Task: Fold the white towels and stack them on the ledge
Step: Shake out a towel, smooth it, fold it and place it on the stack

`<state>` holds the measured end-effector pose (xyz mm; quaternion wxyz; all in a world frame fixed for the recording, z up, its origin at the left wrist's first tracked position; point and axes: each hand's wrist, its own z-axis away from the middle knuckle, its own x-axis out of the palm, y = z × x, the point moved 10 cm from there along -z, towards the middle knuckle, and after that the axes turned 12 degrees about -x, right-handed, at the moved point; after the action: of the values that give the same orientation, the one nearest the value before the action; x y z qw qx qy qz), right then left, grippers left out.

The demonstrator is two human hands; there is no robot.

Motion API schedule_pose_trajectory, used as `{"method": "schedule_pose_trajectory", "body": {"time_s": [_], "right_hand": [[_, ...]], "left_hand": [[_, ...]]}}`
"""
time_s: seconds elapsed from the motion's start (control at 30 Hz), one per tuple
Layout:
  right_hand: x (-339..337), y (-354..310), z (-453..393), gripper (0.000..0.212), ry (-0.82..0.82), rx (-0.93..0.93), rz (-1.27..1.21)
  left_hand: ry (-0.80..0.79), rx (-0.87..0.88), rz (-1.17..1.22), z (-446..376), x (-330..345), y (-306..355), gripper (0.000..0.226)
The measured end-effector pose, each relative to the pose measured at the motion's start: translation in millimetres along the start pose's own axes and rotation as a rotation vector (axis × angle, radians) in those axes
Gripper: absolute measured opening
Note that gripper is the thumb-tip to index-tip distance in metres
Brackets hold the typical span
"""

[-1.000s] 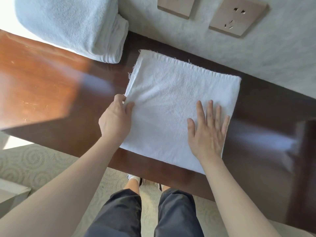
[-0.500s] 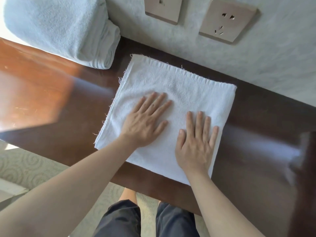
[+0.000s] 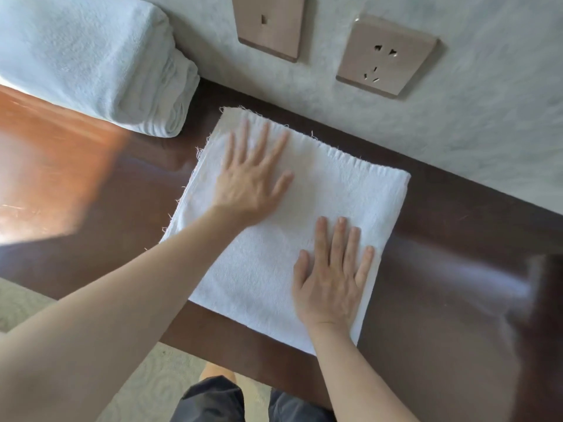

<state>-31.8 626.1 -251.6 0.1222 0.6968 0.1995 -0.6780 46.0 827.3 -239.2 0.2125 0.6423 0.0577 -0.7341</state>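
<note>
A folded white towel (image 3: 344, 190) lies flat on the dark wooden ledge (image 3: 441, 233), its frayed edge toward the wall. My left hand (image 3: 253, 178) lies flat on the towel's far left part, fingers spread and blurred with motion. My right hand (image 3: 333, 275) presses flat on the near right part, fingers straight and together. A stack of folded white towels (image 3: 91, 59) sits on the ledge at the far left, beside the flat towel and apart from it.
The wall (image 3: 487, 102) rises right behind the ledge, carrying a switch plate (image 3: 269, 22) and a socket plate (image 3: 387, 54). Sunlight falls on the ledge's left part (image 3: 51, 166). Patterned carpet (image 3: 158, 382) and my legs show below the ledge's near edge.
My left hand went from gripping the towel's left edge to lying flat on it, then slid toward the far left corner. My right hand stayed pressed on the near right part.
</note>
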Motion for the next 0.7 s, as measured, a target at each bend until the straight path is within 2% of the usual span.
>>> {"method": "schedule_pose_trajectory", "body": {"time_s": [0.07, 0.1, 0.23, 0.37, 0.43, 0.53, 0.63, 0.7], "right_hand": [[0, 1, 0, 0.063, -0.004, 0.010, -0.004], [0, 1, 0, 0.063, -0.007, 0.010, -0.006], [1, -1, 1, 0.063, 0.020, -0.013, -0.017], [2, -1, -1, 0.062, 0.028, -0.017, -0.023], [1, -2, -1, 0.062, 0.025, -0.016, -0.024], [-3, -2, -1, 0.060, 0.053, -0.014, -0.041], [-4, 0, 0, 0.059, 0.051, -0.023, -0.053], [-3, 0, 1, 0.059, 0.032, -0.026, -0.064]], "left_hand": [[-0.062, 0.196, -0.043, 8, 14, 42, 0.070], [-0.085, 0.227, -0.059, 5, 18, 46, 0.071], [-0.059, 0.038, -0.069, -44, 13, 4, 0.073], [-0.030, 0.012, -0.049, -53, 4, 0, 0.067], [0.006, -0.038, 0.058, -27, -3, 1, 0.064], [-0.008, -0.107, 0.155, 53, 5, 13, 0.064], [-0.041, -0.136, 0.083, 136, 26, 7, 0.064], [-0.038, -0.163, 0.023, 155, 31, -23, 0.066]]}}
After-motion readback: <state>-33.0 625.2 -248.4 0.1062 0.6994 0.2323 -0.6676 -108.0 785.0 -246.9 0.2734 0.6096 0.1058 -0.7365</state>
